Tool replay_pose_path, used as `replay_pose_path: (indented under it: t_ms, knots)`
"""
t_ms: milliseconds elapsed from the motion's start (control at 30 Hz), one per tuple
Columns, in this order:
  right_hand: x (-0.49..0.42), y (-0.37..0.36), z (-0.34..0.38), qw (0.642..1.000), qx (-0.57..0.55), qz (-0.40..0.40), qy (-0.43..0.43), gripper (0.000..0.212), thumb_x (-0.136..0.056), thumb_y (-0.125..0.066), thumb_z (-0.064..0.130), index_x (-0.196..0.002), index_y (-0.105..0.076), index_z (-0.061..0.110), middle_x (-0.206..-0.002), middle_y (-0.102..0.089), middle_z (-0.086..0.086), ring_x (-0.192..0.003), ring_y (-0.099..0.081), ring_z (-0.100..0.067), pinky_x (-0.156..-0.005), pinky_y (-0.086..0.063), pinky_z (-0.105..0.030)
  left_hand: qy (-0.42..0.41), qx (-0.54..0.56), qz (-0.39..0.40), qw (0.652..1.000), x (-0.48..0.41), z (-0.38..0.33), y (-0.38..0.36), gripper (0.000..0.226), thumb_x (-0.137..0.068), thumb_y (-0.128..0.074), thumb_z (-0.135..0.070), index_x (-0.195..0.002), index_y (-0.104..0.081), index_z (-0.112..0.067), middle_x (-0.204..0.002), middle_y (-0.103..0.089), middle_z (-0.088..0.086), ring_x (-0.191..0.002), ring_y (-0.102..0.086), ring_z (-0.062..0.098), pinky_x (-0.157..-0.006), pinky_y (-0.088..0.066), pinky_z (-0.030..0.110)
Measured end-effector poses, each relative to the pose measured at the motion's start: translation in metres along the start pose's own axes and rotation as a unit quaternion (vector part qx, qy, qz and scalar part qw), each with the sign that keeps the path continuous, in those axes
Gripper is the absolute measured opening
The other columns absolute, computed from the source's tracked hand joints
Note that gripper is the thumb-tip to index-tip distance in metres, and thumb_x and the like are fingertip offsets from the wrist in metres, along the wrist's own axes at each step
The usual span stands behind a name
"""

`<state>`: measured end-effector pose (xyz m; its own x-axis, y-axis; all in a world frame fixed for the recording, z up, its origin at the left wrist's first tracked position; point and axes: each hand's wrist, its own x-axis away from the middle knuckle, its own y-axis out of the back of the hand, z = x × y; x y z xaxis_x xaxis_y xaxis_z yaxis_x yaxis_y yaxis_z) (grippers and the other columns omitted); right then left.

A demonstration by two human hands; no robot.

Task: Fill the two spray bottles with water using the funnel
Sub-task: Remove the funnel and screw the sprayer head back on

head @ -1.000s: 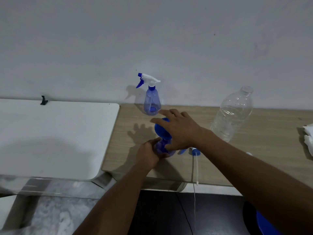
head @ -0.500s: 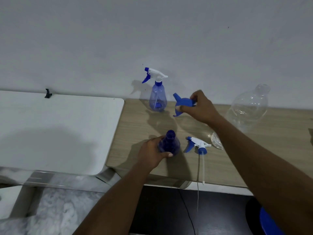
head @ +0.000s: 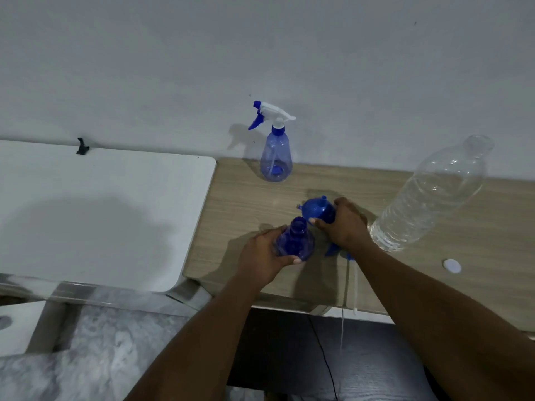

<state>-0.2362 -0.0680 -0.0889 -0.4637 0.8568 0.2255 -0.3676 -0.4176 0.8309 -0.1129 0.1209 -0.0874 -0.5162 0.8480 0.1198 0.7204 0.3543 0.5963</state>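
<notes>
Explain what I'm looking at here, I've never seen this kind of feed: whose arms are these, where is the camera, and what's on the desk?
There is no machine here. The arms belong to a person, and the single picture comes from a wide-angle camera on their head, looking forward and down.

The left hand grips an open blue spray bottle standing on the wooden desk. The right hand holds the blue funnel just beside that bottle's neck, not yet in it.

Against the wall stands a second spray bottle with its trigger head on. To the right is a large clear water bottle, uncapped; a white cap lies nearby. A removed trigger head lies mostly hidden under the right wrist.
</notes>
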Motion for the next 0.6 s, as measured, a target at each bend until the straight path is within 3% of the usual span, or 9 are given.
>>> replay_pose_path:
  t_ms: [100,200,300,467,600]
  knots:
    - [0.006,0.005,-0.003,1.000,-0.006,-0.001,-0.005,0.068,-0.085,-0.074,0.041,-0.136,-0.045,0.006,-0.136,-0.055,-0.018,-0.121,-0.056,-0.036,-0.097,-0.048,-0.042,0.000,0.001,0.000,1.000,0.001,0.000,0.000,0.085,-0.064,-0.090,-0.038,-0.139,-0.056,-0.021,-0.126,-0.066,-0.002,-0.109,-0.059,0.008,-0.090,-0.038,0.016]
    - [0.020,0.006,-0.015,0.999,0.051,0.018,0.003,0.053,-0.092,-0.067,0.027,-0.133,-0.046,0.002,-0.131,-0.057,-0.021,-0.119,-0.056,-0.036,-0.092,-0.047,-0.040,0.002,-0.002,0.002,1.000,0.002,-0.001,0.000,0.084,-0.065,-0.090,-0.038,-0.139,-0.055,-0.021,-0.127,-0.066,-0.002,-0.110,-0.059,0.009,-0.091,-0.039,0.018]
    - [0.032,0.003,-0.032,0.994,0.101,0.032,0.008,0.035,-0.093,-0.065,0.027,-0.118,-0.053,0.006,-0.119,-0.063,-0.019,-0.107,-0.061,-0.034,-0.083,-0.047,-0.038,0.002,-0.002,0.001,1.000,0.001,-0.001,0.000,0.083,-0.065,-0.090,-0.038,-0.139,-0.056,-0.021,-0.126,-0.066,-0.004,-0.112,-0.060,0.012,-0.092,-0.041,0.021]
    - [0.040,0.006,-0.040,0.998,0.053,0.012,0.030,0.028,-0.088,-0.071,0.032,-0.099,-0.062,0.008,-0.098,-0.066,-0.013,-0.088,-0.064,-0.031,-0.075,-0.053,-0.039,0.003,-0.006,-0.006,1.000,0.001,0.001,-0.002,0.082,-0.063,-0.089,-0.043,-0.137,-0.057,-0.024,-0.120,-0.068,-0.005,-0.107,-0.061,0.011,-0.090,-0.044,0.022]
    - [0.041,0.026,-0.030,0.998,0.001,0.045,0.049,0.020,-0.085,-0.076,0.025,-0.094,-0.071,0.008,-0.086,-0.070,-0.005,-0.072,-0.062,-0.015,-0.057,-0.045,-0.025,0.001,-0.016,0.000,1.000,0.001,-0.001,0.000,0.081,-0.064,-0.088,-0.044,-0.136,-0.058,-0.024,-0.117,-0.068,-0.006,-0.104,-0.062,0.010,-0.079,-0.037,0.008]
